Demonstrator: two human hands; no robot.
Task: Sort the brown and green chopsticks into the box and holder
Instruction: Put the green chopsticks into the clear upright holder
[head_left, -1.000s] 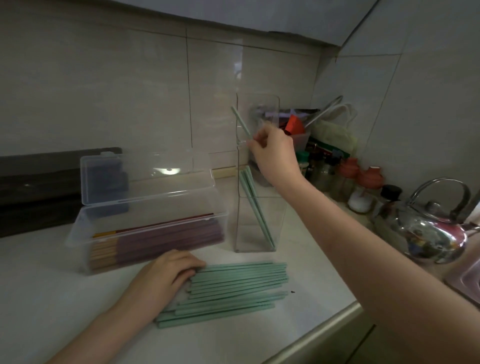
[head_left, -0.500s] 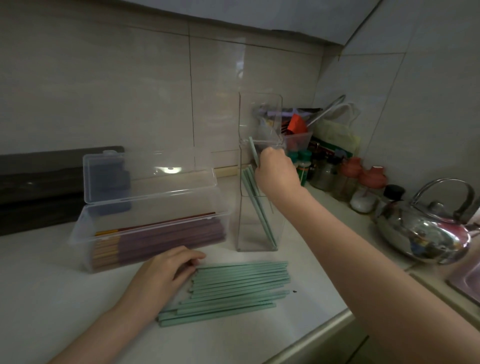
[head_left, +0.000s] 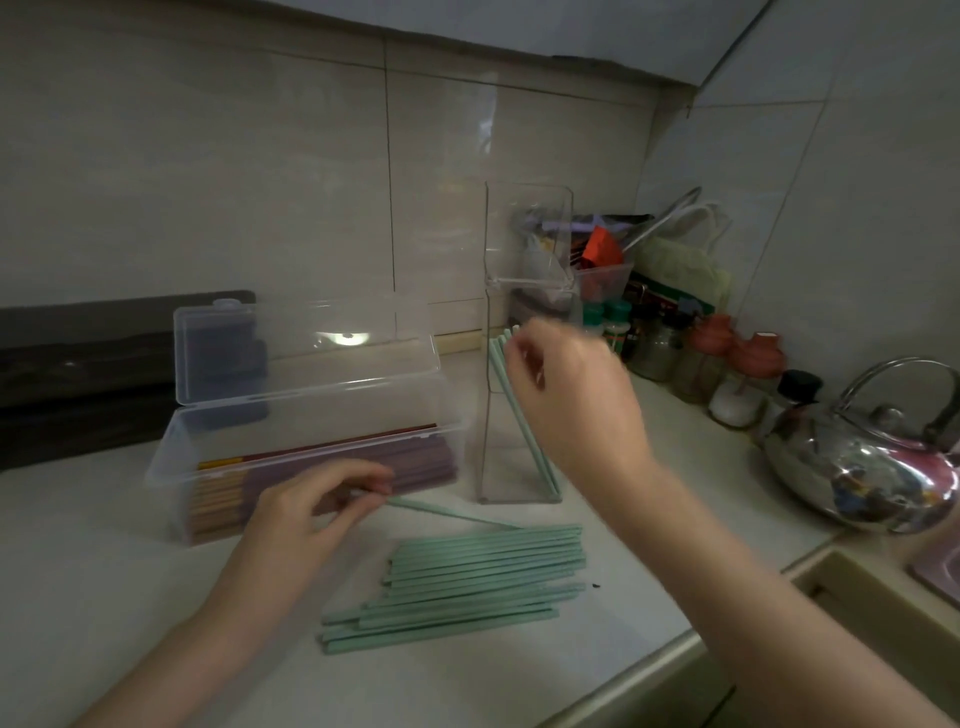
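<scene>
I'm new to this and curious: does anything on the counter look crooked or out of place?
Nothing looks spilled or broken. The green chopsticks in the clear holder lean diagonally, not upright, and the left hand pinches a single chopstick angled off the neat pile.

Clear glossy plastic box and holder, matt green chopsticks on a smooth pale counter, mirror-shiny metal kettle, glazed wall tiles.

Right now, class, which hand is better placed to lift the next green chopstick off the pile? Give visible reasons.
Left, probably. The left hand pinches one end of a green chopstick at the pile. The right hand is up beside the clear holder, blurred, its grip unclear.
</scene>
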